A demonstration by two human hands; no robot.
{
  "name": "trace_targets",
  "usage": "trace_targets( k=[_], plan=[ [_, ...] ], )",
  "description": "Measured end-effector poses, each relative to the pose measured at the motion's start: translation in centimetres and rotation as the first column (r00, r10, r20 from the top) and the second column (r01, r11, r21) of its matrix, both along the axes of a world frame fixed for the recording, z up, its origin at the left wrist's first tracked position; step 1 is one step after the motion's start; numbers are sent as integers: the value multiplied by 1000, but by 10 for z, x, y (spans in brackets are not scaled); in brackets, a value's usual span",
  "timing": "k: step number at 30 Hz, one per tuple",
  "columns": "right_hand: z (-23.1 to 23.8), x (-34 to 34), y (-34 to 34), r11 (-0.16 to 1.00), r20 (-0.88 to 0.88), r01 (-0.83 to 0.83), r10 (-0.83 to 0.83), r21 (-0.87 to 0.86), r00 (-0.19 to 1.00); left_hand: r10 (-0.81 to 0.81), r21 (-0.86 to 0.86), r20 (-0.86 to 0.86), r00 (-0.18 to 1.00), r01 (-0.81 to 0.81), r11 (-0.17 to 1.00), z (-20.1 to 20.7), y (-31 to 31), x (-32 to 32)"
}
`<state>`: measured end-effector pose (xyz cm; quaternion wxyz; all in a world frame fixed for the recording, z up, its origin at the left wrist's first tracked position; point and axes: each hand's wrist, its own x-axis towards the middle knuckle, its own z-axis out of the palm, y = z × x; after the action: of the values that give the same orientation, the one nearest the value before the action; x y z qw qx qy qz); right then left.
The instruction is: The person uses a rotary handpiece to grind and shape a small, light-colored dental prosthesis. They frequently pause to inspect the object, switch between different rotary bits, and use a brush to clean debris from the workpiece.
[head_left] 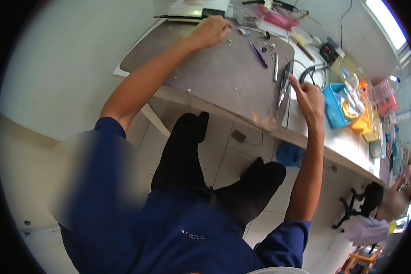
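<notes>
At the far edge of the grey mat [205,68], my left hand [212,32] is closed with its fingers bent in; what they hold, if anything, is hidden. A dark flat item [213,13] lies just beyond it. My right hand [309,98] rests on the white tabletop, fingers curled and thumb stretched out, with nothing visible in it. Close to that thumb lies a slim grey and black handpiece [284,86] with a cord. A purple slender tool [259,55] and a silver rod-shaped tool [276,67] lie between my hands.
Small pale pieces [189,90] and burs [272,46] are scattered on the mat. A blue basket [335,107] of packets stands to the right, before a row of containers. Beneath the table are a blue bin [290,154] and a pedal [238,136]. Another person [374,223] sits far right.
</notes>
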<state>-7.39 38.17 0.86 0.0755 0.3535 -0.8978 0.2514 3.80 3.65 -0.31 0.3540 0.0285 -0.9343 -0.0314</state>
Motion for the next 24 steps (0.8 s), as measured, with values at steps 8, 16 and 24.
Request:
trace_targets(
  k=[8, 16, 24],
  plan=[
    [-11, -1, -15, 959, 74, 131, -154, 251, 985, 90, 259, 143, 986, -125, 958, -26, 21, -8],
    [-12, 12, -21, 970, 108, 212, -225, 116, 969, -48, 95, 2, 999, 48, 994, -35, 14, -2],
    [-40, -18, -3, 852, 388, 168, 45, -496, 921, -78, 114, 21, 997, 75, 991, -28, 14, -2]
  ],
)
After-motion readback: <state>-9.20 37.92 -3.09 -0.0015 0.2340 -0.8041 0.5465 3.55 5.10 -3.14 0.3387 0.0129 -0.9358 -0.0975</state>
